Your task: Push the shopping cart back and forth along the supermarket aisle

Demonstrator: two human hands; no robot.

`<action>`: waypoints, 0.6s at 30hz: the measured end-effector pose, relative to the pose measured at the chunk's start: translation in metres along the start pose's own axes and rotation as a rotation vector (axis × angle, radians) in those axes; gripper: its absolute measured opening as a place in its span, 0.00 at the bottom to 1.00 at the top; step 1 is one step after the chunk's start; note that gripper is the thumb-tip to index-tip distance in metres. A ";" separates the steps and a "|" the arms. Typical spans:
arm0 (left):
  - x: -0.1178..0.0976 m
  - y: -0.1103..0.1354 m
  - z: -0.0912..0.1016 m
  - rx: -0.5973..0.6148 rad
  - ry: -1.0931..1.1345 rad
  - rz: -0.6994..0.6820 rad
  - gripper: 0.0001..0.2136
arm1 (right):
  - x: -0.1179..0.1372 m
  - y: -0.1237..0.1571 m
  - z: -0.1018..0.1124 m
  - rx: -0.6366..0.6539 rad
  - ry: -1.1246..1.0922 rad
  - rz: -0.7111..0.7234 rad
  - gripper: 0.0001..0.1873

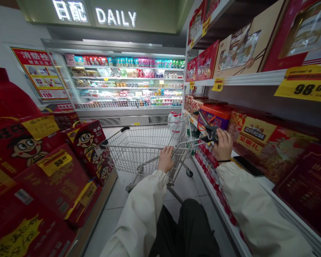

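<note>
A wire shopping cart (135, 157) stands sideways in the aisle in front of me, its basket reaching left and its handle end to the right. My left hand (166, 159) is on the near top edge of the basket, fingers closed at the wire rim; the thumb side is partly hidden. Beside the right-hand shelf, my right hand (223, 145) is closed around the end of the cart's grey and black handle (210, 130). A dark phone (248, 166) lies on the shelf just right of that wrist.
Red gift boxes (56, 175) and milk cartons (87, 142) are stacked at left. The right shelf (259, 76) holds boxed gifts with yellow price tags. A lit open fridge (133, 85) runs across the back. White bottles with red labels (174, 123) stand near its base.
</note>
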State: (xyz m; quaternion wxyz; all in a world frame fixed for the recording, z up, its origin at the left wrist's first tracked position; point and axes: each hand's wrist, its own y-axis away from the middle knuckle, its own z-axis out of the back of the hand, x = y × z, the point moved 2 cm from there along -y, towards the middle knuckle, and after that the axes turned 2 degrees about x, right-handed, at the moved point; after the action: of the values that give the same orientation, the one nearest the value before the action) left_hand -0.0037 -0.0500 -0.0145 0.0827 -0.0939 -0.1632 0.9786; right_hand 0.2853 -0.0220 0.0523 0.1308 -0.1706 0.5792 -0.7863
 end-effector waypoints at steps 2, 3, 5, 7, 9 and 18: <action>-0.002 0.005 -0.002 -0.024 -0.022 -0.011 0.39 | -0.003 0.002 -0.001 -0.019 0.003 0.022 0.27; -0.003 0.007 -0.002 -0.038 -0.035 -0.024 0.39 | -0.004 0.004 -0.001 -0.020 0.006 0.029 0.27; -0.004 0.011 -0.001 -0.059 -0.053 -0.057 0.40 | -0.004 0.007 -0.001 -0.011 0.010 0.034 0.28; -0.004 0.014 0.001 -0.068 -0.053 -0.079 0.40 | -0.003 0.009 -0.001 0.003 0.013 0.026 0.30; -0.003 0.016 0.005 -0.074 -0.038 -0.088 0.39 | 0.000 0.011 -0.001 0.012 0.025 0.009 0.32; -0.004 0.026 0.014 -0.083 0.067 -0.078 0.37 | 0.015 0.020 -0.009 -0.069 0.049 -0.035 0.33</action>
State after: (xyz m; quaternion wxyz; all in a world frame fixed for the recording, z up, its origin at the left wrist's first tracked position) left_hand -0.0060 -0.0790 -0.0094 0.1220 -0.1234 -0.2044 0.9634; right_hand 0.2677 -0.0264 0.0324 0.0970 -0.1655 0.6059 -0.7720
